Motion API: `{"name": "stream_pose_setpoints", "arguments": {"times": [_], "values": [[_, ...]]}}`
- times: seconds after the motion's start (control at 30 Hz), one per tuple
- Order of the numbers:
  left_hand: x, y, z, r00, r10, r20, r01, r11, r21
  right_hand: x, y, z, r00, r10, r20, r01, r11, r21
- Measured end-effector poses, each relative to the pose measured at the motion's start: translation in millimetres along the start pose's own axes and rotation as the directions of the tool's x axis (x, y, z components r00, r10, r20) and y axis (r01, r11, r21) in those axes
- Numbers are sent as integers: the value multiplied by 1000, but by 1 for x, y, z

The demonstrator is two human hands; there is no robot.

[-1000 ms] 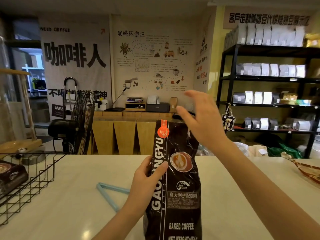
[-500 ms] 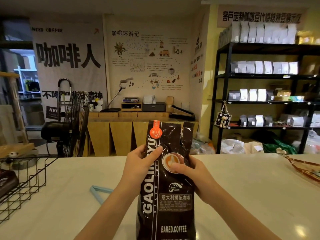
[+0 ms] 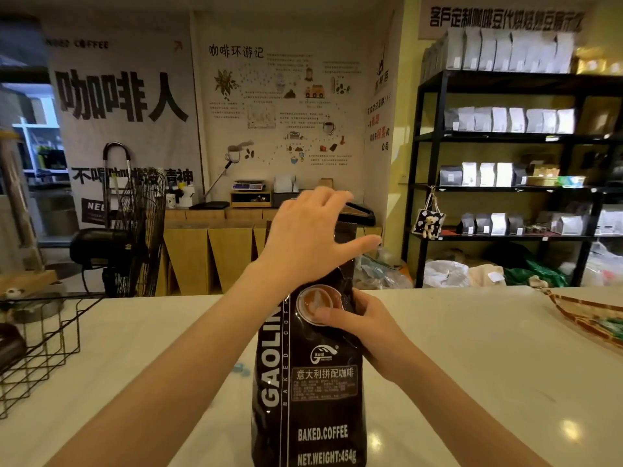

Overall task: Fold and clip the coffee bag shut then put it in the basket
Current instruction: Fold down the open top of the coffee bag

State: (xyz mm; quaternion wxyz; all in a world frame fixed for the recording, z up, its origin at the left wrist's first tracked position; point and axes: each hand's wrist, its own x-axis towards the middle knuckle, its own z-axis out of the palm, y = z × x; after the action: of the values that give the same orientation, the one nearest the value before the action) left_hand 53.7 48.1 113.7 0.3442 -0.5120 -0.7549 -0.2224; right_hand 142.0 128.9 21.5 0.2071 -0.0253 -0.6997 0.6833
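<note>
A tall black coffee bag [image 3: 313, 399] with white lettering stands upright on the pale counter [image 3: 472, 365] in front of me. My left hand [image 3: 303, 241] lies flat against the bag's top, its fingers spread above the top edge and its thumb stretched to the right. My right hand [image 3: 367, 332] grips the bag's right side at mid-height, thumb on the printed coffee cup. Only a small piece of the light blue clip [image 3: 241, 369] shows on the counter behind my left forearm. The black wire basket [image 3: 60, 332] stands at the far left.
A dark bag [image 3: 10, 345] lies inside the wire basket. A woven tray [image 3: 590, 315] sits at the counter's right edge. Behind the counter are a black fan [image 3: 135, 230], a wooden bench and shelves of bags.
My left hand has let go of the bag's left side and risen to cover its top. My right hand came down from the air onto the bag's right side and holds it.
</note>
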Motion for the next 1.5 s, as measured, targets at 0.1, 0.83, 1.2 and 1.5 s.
{"name": "stream_pose_setpoints", "arguments": {"times": [0.1,0.83,1.2,1.5], "values": [[22,6,8,975,-50,219,29,995,99,-2,-1,-1,1000,15,-9,-15,1000,-12],[28,-24,22,999,50,15,-47,990,-131,-7,5,5,997,51,55,-58,989,133],[27,-19,26,989,137,-53,-144,979,-143,1,-2,-3,998,56,-15,-52,980,194],[29,-17,24,983,163,-79,-171,980,-102,5,-4,-5,997,-44,-63,55,981,187]]}}
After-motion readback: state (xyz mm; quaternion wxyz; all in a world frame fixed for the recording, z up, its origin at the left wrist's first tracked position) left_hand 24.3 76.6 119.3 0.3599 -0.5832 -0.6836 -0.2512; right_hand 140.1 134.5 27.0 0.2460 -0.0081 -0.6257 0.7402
